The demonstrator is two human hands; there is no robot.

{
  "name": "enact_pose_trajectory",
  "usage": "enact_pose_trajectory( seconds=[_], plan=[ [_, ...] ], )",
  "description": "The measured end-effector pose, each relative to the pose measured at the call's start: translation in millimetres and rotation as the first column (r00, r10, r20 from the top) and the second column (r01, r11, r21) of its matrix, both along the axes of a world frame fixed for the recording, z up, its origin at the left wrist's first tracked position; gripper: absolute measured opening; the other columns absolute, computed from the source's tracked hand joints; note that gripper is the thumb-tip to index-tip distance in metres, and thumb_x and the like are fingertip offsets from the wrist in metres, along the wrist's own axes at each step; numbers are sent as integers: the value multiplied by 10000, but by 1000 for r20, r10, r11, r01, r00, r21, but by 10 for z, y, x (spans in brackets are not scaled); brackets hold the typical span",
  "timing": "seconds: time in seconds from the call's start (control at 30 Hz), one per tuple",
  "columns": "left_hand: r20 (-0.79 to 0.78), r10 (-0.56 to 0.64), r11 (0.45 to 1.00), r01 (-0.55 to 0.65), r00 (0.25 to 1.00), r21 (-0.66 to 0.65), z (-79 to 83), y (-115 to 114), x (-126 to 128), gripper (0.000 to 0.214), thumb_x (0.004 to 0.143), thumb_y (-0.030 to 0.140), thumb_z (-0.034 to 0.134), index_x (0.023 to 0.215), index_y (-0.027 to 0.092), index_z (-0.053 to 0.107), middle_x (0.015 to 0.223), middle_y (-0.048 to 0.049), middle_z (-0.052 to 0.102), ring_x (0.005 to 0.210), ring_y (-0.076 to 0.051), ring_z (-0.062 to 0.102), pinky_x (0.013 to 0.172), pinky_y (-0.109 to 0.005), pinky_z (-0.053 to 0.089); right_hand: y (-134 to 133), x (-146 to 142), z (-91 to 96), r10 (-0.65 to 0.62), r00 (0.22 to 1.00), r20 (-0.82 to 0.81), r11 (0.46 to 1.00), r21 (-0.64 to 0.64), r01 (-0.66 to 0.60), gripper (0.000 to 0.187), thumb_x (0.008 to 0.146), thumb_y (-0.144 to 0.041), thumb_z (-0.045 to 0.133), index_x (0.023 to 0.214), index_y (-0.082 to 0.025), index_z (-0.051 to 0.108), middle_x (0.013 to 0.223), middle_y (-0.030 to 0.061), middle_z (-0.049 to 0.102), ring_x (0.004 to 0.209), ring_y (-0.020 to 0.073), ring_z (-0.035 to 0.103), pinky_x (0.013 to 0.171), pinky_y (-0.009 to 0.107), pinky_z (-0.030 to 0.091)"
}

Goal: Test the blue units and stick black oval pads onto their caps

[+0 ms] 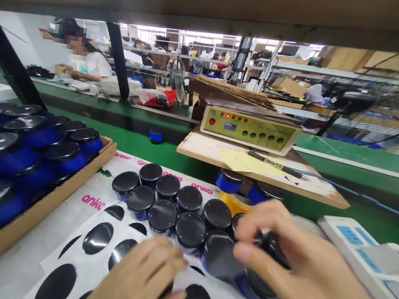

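Observation:
On white sheets of round black stickers (55,285) lies my left hand (141,277), fingers bent and close together. A dark patch shows between its fingers and thumb, but I cannot make out what it is. My right hand (291,260) hovers at the right end of a cluster of blue round containers with black tops (162,215). Its fingers are curved, with a gap between thumb and forefinger and nothing visible between them. The nearest black-topped container (223,254) is just left of the thumb, and others are partly hidden under the hand.
At left, a cardboard tray (75,193) holds many blue containers. A yellow control box (250,130) and a pen (276,165) rest on a wooden board (199,148) behind. White-and-blue boxes (366,267) lie at right. Across the bench sits a person (92,64).

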State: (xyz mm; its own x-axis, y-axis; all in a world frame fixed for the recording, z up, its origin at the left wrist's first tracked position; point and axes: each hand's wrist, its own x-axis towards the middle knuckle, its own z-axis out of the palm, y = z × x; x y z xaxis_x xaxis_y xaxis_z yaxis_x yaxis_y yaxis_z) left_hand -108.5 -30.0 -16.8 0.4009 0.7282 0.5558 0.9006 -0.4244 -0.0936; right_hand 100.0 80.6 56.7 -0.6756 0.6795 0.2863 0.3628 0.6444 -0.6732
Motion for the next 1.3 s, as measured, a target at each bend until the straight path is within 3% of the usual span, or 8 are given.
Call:
enact_pose_trajectory(
  seconds=[0.07, 0.13, 0.2, 0.37, 1.0, 1.1, 1.3],
  plan=[
    [128, 149, 989, -147, 981, -24, 91, 157, -29, 323, 800, 395, 608, 1009, 149, 591, 1025, -95, 639, 1014, -269, 557, 887, -428, 490, 219, -179, -2, -31, 993, -116, 961, -278, -3, 157, 829, -383, 587, 853, -229, 572, 803, 12, 596, 717, 155, 565, 624, 271, 476],
    [181, 220, 975, -218, 959, -32, 84, 314, -58, 462, 709, 504, 673, 985, 143, 588, 1056, -124, 600, 1078, -327, 499, 924, -520, 438, 357, -362, -97, -95, 973, -212, 848, -529, -33, 233, 760, -392, 647, 850, -196, 558, 762, 5, 583, 692, 139, 550, 617, 255, 453],
    [209, 211, 977, -210, 955, -27, 11, 427, -81, 554, 668, 582, 674, 989, 139, 586, 1062, -130, 586, 1104, -344, 471, 952, -556, 398, 416, -502, -233, -144, 962, -232, 784, -620, -32, 284, 711, -395, 680, 838, -175, 553, 743, 1, 569, 682, 129, 534, 631, 253, 441],
    [269, 194, 981, -179, 943, -78, -123, 486, -104, 614, 625, 586, 709, 1020, 137, 573, 1072, -136, 559, 1072, -331, 483, 876, -509, 451, 388, -610, -440, -79, 973, -217, 837, -545, -53, 230, 729, -373, 642, 813, -176, 558, 737, -10, 535, 698, 130, 513, 668, 266, 438],
    [340, 193, 976, -145, 920, -161, -141, 488, -117, 586, 661, 575, 689, 1053, 160, 554, 1079, -120, 552, 1058, -299, 474, 881, -478, 420, 350, -588, -550, -61, 997, -44, 954, -295, 46, 149, 815, -345, 553, 841, -202, 589, 817, 19, 577, 801, 175, 538, 748, 323, 429],
    [339, 187, 978, -144, 922, -148, -132, 498, -118, 580, 653, 564, 701, 1043, 159, 558, 1063, -118, 557, 1035, -297, 486, 865, -476, 429, 342, -587, -534, -69, 995, -77, 940, -338, 39, 149, 806, -347, 564, 823, -201, 584, 803, 17, 572, 786, 172, 537, 743, 322, 437],
    [337, 183, 977, -133, 924, -165, -103, 495, -119, 559, 651, 534, 718, 1031, 151, 570, 1054, -114, 564, 1030, -298, 486, 866, -468, 432, 337, -586, -491, -157, 959, -235, 856, -516, 14, 186, 758, -359, 638, 799, -194, 561, 781, 2, 553, 731, 141, 518, 674, 260, 450]
  ],
)
